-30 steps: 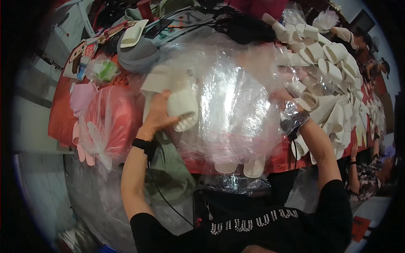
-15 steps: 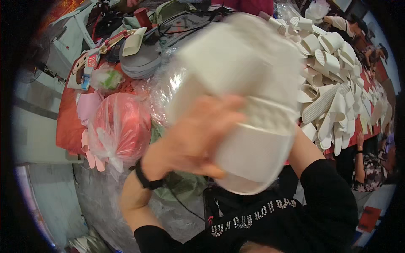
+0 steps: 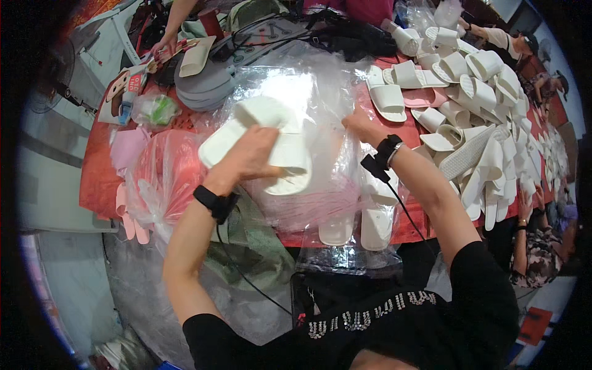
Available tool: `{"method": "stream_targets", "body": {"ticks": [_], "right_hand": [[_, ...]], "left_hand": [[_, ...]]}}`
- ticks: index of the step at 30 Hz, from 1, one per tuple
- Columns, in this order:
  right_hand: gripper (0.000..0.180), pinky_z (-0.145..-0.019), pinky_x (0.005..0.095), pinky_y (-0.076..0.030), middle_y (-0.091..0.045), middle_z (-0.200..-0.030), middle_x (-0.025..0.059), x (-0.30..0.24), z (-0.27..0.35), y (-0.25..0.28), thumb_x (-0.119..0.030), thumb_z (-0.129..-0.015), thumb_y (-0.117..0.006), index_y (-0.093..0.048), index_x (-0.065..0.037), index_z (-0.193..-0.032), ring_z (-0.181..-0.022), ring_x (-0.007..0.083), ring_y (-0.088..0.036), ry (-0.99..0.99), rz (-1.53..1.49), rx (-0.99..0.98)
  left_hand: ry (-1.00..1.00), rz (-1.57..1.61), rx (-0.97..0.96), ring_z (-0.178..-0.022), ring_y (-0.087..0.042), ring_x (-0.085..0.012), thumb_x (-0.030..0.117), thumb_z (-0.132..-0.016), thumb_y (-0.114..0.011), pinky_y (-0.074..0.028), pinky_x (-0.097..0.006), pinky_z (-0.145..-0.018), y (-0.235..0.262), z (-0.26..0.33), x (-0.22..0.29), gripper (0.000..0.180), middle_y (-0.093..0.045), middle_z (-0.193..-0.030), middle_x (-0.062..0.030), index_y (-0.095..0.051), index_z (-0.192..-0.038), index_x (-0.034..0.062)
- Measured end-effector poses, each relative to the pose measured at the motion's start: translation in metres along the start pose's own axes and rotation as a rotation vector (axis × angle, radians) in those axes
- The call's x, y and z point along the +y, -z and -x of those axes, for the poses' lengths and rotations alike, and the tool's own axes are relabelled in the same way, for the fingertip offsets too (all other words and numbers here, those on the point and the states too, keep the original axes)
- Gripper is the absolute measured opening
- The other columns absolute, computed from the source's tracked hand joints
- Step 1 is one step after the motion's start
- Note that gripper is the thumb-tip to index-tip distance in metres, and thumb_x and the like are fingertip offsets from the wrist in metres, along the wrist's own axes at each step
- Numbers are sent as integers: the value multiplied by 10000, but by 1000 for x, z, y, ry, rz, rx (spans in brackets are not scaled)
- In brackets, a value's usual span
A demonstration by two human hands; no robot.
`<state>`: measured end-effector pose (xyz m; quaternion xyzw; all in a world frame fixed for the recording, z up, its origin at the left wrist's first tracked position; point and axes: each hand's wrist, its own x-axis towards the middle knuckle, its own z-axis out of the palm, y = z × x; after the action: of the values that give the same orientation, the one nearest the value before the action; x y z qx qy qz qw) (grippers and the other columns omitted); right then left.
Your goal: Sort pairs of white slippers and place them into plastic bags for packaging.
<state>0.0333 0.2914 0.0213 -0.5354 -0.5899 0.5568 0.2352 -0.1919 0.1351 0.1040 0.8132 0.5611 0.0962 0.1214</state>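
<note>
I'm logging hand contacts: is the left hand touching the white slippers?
Touching. The head view shows the left hand gripping the white slippers, fingers and thumb against them.

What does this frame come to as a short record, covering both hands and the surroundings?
Left hand: holding two white slippers
Right hand: at the edge of clear plastic; grip unclear
Left side: bagged red bundle
Right side: heap of white slippers, a pink slipper among them
Surface: red table cover
Others: another person's hand, upper left

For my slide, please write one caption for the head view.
Left grip holds two white slippers over clear plastic; right grip at its right side, near a slipper pile.
</note>
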Motion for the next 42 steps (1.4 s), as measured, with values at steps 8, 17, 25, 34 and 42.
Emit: {"method": "stream_targets", "body": {"ticks": [8, 17, 25, 34, 42], "right_hand": [[529, -512, 309, -454, -475, -807, 78, 10, -3, -17, 94, -636, -491, -388, -47, -1135, -658, 173, -516, -97, -479, -213], [707, -618, 375, -467, -459, -1061, 163, 45, 13, -61, 27, -664, -601, -264, -62, -1279, -883, 252, -518, -226, -568, -141], [545, -938, 343, -344, -446, -1241, 145, 62, 77, 76, -277, -799, -584, -408, -30, -1252, -1127, 250, -433, 130, 154, -210], [812, -1010, 447, -233, -192, -1361, 266, 131, 162, 124, -308, -646, -714, -306, -133, -1326, -1248, 412, -221, 395, 736, -120], [693, -1020, 420, -226, -207, -1373, 213, 166, 219, 92, -153, -706, -669, -333, -115, -1311, -1257, 371, -218, 439, 583, 132]], "left_hand": [[277, 98, 404, -997, -515, -328, 245, -558, -656, -393, -350, -879, 51, 11, -9, 696, -520, -1060, -243, -440, -1139, -69], [298, 191, 291, -993, -471, -368, 273, -586, -683, -374, -397, -889, -55, -50, -36, 666, -530, -1053, -223, -471, -1132, -43], [500, -29, 242, -1158, -329, -358, 159, -654, -614, -289, -388, -981, -114, -56, -43, 713, -346, -1282, -188, -307, -1281, 11], [280, 977, 92, -830, -578, -213, 114, -771, -581, -444, -296, -756, -122, 7, 132, 210, -599, -858, -128, -581, -951, 4], [291, 53, 205, -1018, -425, -293, 133, -689, -615, -329, -416, -812, -194, 70, 160, 371, -479, -1063, -114, -550, -1053, 104]]}}
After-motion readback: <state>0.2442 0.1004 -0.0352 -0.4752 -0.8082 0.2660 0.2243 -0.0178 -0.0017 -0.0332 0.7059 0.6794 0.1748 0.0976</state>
